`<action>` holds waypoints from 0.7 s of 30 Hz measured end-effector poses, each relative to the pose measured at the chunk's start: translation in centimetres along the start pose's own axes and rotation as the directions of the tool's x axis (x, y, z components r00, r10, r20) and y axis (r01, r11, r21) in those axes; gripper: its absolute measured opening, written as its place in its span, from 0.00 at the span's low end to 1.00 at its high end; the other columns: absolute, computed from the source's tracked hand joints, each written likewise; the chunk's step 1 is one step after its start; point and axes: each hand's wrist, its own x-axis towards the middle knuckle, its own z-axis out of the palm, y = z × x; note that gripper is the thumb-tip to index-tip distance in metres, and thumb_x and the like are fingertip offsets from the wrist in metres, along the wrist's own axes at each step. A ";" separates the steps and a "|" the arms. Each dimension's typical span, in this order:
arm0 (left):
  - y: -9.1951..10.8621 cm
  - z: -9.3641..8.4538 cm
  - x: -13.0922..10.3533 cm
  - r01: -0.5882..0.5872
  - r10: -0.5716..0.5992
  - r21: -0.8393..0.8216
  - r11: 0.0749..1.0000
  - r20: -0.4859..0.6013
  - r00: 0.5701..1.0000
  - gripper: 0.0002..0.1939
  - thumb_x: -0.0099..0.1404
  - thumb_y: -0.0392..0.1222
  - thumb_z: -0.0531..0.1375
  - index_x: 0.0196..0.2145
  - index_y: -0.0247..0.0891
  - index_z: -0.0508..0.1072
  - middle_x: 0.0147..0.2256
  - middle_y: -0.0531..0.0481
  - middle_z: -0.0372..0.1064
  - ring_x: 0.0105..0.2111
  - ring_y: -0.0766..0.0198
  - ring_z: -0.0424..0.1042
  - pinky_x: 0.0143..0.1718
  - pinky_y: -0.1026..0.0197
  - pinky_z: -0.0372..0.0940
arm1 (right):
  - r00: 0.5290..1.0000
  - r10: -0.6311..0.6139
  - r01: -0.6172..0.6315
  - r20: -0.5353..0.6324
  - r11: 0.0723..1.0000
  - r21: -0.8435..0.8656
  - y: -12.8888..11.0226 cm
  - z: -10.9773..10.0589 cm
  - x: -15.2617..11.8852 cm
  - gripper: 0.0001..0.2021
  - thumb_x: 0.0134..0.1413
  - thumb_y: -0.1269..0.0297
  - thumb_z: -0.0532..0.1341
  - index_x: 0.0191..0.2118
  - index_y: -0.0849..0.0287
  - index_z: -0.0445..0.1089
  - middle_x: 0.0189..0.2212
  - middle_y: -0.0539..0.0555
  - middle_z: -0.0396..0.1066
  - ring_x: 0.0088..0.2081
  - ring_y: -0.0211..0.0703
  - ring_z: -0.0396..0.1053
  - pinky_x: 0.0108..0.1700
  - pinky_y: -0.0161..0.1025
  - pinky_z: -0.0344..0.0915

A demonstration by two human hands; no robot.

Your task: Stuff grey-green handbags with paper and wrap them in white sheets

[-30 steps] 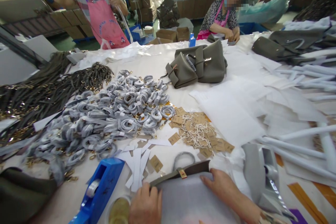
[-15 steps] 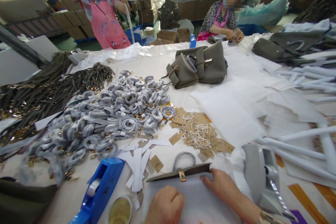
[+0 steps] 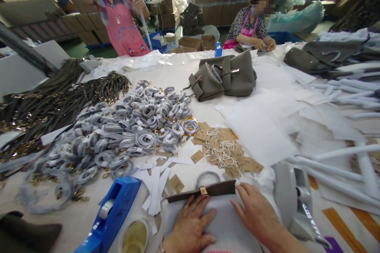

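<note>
A handbag with a dark flap point(image 3: 221, 191) lies in front of me, its wrapped ring handle point(image 3: 214, 173) standing up behind. A gold clasp point(image 3: 203, 192) sits on the flap. Pale translucent sheeting point(image 3: 224, 215) covers the bag's front. My left hand point(image 3: 191, 223) lies flat on this sheeting with fingers spread, fingertips just below the clasp. At the bag's right edge rests my right hand point(image 3: 257, 207), fingers apart, touching the end of the flap. Neither hand grips anything.
Left are a blue tape dispenser point(image 3: 114, 213), a round cup point(image 3: 135, 237) and wrapped coiled straps point(image 3: 145, 122). A grey tape dispenser point(image 3: 292, 201) stands right. Beyond lie tan tags point(image 3: 221, 146), white paper point(image 3: 258, 130) and grey bags point(image 3: 237, 73). Two people in pink aprons work across the table.
My left hand has gone from a curled fist to spread fingers and moved up towards the clasp. My right hand's fingers have opened out at the bag's edge. The flap sits slightly lower.
</note>
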 end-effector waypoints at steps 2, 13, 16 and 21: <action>0.1 0.2 0.1 0.006 -0.007 -0.012 1.000 -0.017 1.000 0.38 0.67 0.71 0.55 0.70 0.62 0.53 0.73 0.49 0.45 0.70 0.43 0.53 0.69 0.33 0.53 | 0.987 -0.135 0.137 -0.087 0.990 0.019 -0.3 0.2 -0.4 0.14 0.64 0.63 0.60 0.53 0.60 0.72 0.53 0.65 0.73 0.55 0.61 0.70 0.57 0.57 0.69; 0.7 2.0 -0.7 0.084 -0.079 0.030 0.996 -0.118 0.990 0.34 0.66 0.61 0.64 0.66 0.58 0.62 0.73 0.47 0.46 0.70 0.41 0.52 0.68 0.30 0.54 | 0.958 -0.264 0.243 0.111 0.955 0.172 0.1 3.5 -0.9 0.21 0.59 0.72 0.60 0.58 0.58 0.72 0.59 0.62 0.68 0.63 0.59 0.61 0.65 0.58 0.64; 1.1 1.8 -1.3 0.003 0.008 0.064 0.998 -0.169 0.986 0.21 0.70 0.53 0.61 0.59 0.50 0.72 0.68 0.45 0.59 0.68 0.42 0.56 0.67 0.32 0.57 | 0.955 -0.273 0.253 0.113 0.954 0.163 -0.1 2.8 -0.6 0.20 0.57 0.73 0.62 0.56 0.59 0.73 0.57 0.61 0.69 0.61 0.58 0.63 0.65 0.56 0.64; 2.3 1.0 -2.6 -0.026 0.014 -0.057 0.998 -0.198 0.980 0.17 0.73 0.53 0.56 0.54 0.47 0.75 0.62 0.46 0.69 0.67 0.47 0.59 0.67 0.36 0.59 | 0.958 -0.271 0.265 0.093 0.962 0.070 -0.6 2.3 -0.8 0.20 0.58 0.72 0.64 0.56 0.57 0.73 0.57 0.62 0.70 0.59 0.60 0.65 0.61 0.59 0.66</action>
